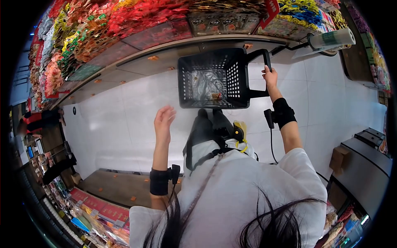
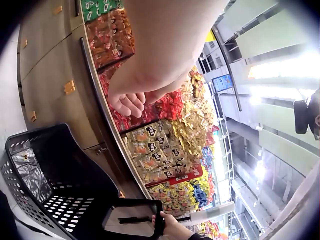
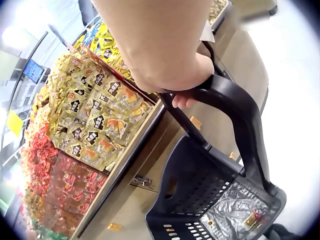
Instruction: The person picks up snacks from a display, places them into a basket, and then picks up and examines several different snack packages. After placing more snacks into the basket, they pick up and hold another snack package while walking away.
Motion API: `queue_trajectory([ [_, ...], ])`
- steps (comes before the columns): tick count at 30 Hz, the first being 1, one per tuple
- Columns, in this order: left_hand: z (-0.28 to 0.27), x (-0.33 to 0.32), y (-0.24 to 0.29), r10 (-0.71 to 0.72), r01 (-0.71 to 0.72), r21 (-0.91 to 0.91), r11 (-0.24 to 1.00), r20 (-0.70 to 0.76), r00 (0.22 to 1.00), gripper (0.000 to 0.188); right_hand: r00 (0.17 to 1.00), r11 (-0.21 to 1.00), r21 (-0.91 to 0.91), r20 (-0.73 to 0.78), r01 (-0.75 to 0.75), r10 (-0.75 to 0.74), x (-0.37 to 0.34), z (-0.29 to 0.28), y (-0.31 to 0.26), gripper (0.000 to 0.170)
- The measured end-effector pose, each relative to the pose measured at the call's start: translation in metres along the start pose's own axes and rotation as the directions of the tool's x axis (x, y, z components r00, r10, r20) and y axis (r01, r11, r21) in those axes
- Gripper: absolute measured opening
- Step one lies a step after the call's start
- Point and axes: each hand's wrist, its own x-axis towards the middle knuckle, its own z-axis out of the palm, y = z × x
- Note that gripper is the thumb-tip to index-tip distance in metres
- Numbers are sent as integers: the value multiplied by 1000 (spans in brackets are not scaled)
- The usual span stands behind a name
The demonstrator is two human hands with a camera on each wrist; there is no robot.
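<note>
While the right hand (image 1: pixel 271 79) grips the handle (image 1: pixel 266 60), the black shopping basket (image 1: pixel 202 62) lies left of this hand, its long axis, handle included, running left to right; the left hand (image 1: pixel 163 123), loose and empty, is apart, near-left.

Right fingers (image 3: pixel 183 102) curl in a grip, left fingers (image 2: pixel 128 105) loose

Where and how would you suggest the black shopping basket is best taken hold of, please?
Probably by the crossbar of its handle, from above on the person's right: the handle juts out on that side of the black basket, and its open loop leaves room to wrap round the bar.
</note>
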Motion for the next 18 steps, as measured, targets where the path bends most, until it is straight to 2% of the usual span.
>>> queue_trajectory([
  [3, -9, 7, -1, -19, 18, 10, 1000, 11, 1000, 25, 949, 952, -191, -160, 241, -272, 17, 3, 13, 31],
  [4, -11, 10, 1, -23, 23, 17, 1000, 18, 1000, 25, 873, 876, -297, -198, 380, -446, 5, 4, -3, 31],
  [6, -15, 17, 6, -27, 27, 13, 1000, 23, 999, 25, 633, 635, -507, -208, 582, -746, -27, 7, -46, 32],
  [7, -18, 20, 7, -32, 32, 12, 999, 27, 999, 25, 648, 656, -431, -190, 620, -738, -44, 14, -66, 29],
  [10, -32, 32, 10, -44, 44, 5, 999, 52, 998, 24, 748, 737, -191, -22, 648, -663, -63, 51, -72, 24],
  [12, -45, 42, 7, -58, 58, -9, 998, 59, 997, 25, 820, 816, -79, 39, 572, -571, -70, 84, -55, 19],
  [15, -61, 53, 9, -95, 95, 0, 995, 62, 994, 24, 878, 871, -142, 173, 470, -446, -69, 128, -7, 17],
  [18, -84, 67, 8, -126, 124, 28, 992, 59, 990, 23, 914, 916, -178, 264, 360, -308, -92, 157, 7, 16],
])
